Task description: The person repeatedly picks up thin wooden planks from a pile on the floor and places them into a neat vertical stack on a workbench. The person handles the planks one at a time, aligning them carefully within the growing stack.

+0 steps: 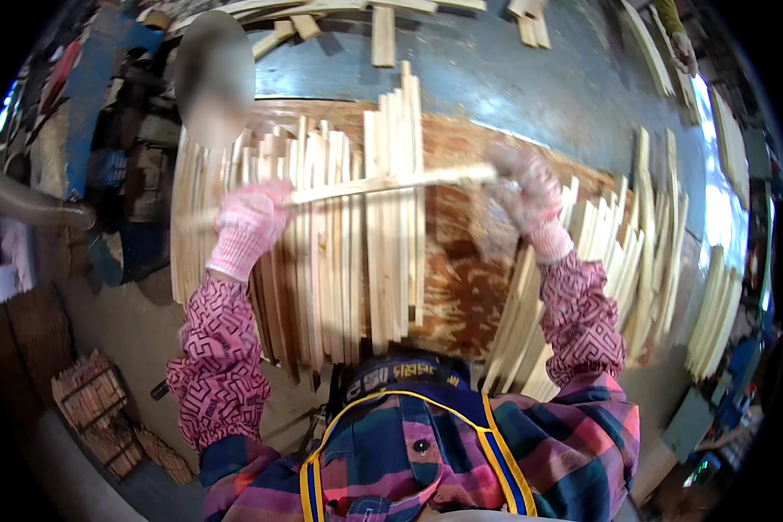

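A long, pale wooden strip [391, 183] lies crosswise in front of me, above the other strips. My left hand [254, 217], in a pink-and-white knit glove, is closed round it near its left part, and a blurred end sticks out beyond. At the strip's right end is my right hand [531, 196], gloved alike, fingers closed on the wood and smeared by motion. Beneath the held piece, a row of upright-lying strips [322, 261] spreads leftward, their far ends uneven. Another group of strips [613, 235] lies below and right of my right hand.
A worn brown board [465, 261] lies between the two groups on a blue-grey table [478, 74]. Loose wood pieces [383, 35] lie at the far side. A gloved hand of another person [685, 54] shows at far right. Bundled wood [96, 404] stands low at left.
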Demonstrator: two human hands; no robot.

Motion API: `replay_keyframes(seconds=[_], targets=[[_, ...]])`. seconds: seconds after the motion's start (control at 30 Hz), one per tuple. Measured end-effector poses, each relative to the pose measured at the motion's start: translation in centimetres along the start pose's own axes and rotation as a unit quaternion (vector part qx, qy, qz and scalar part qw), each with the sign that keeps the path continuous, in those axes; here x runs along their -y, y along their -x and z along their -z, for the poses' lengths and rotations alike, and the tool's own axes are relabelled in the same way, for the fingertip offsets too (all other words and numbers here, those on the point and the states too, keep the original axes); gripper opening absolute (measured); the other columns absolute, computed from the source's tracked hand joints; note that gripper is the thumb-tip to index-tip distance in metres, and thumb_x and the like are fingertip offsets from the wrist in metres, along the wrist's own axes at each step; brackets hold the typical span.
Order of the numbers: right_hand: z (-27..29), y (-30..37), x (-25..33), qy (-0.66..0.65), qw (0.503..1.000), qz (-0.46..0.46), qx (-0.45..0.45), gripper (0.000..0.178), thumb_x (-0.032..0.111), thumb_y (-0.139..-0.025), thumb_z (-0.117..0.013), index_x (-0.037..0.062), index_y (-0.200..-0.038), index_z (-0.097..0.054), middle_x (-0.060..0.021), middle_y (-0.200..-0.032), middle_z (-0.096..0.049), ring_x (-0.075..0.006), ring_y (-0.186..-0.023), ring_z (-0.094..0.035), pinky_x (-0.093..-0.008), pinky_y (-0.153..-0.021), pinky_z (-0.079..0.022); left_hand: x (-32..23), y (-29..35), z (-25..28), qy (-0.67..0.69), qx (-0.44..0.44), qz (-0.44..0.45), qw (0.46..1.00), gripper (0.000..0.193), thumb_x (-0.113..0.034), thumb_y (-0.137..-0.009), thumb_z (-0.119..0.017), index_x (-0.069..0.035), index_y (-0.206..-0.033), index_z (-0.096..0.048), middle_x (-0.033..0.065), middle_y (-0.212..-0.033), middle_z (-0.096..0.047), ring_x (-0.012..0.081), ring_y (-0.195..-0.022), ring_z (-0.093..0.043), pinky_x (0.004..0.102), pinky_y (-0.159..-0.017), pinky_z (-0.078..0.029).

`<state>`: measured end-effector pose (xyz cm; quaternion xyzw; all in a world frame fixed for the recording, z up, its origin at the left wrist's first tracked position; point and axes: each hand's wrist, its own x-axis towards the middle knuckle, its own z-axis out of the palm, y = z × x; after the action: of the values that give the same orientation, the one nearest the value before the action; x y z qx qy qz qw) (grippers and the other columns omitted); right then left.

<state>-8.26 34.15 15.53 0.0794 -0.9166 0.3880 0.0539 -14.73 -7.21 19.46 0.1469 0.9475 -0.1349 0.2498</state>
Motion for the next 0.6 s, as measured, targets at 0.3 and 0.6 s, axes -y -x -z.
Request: replay_keyframes(seconds=[0.3, 0.6], targets=[[-13.5, -28.2, -2.3, 0.141, 0.971, -0.193, -0.01, 0.078, 0.07, -0.083, -0.057, 0.0086, -0.131, -0.053, -0.0222, -0.115, -0.068, -0.0371, -0.109, -0.066, -0.0499, -0.091, -0.052, -4.5, 0.8, -5.9, 0.863, 0.178, 0.036, 0.472, 0.054, -0.014, -0.084, -0.069, -0.001, -0.134, -0.053, 0.0124, -0.115, -0.069, 0.0213, -0.098, -0.07, 0.0314, -0.082, -0.06], [-9.1, -31.8, -8.1, -0.048, 0.994, -0.099, 0.027, 0.015, 0.021, -0.076, -0.073, 0.013, -0.088, -0.069, -0.009, -0.082, -0.061, -0.0244, -0.071, -0.059, -0.0339, -0.063, -0.048, -5.5, -4.6, -6.6, 0.921, 0.102, -0.059, 0.37, 0.053, -0.019, -0.089, -0.07, -0.001, -0.135, -0.052, 0.0134, -0.117, -0.068, 0.0244, -0.099, -0.07, 0.038, -0.087, -0.061]])
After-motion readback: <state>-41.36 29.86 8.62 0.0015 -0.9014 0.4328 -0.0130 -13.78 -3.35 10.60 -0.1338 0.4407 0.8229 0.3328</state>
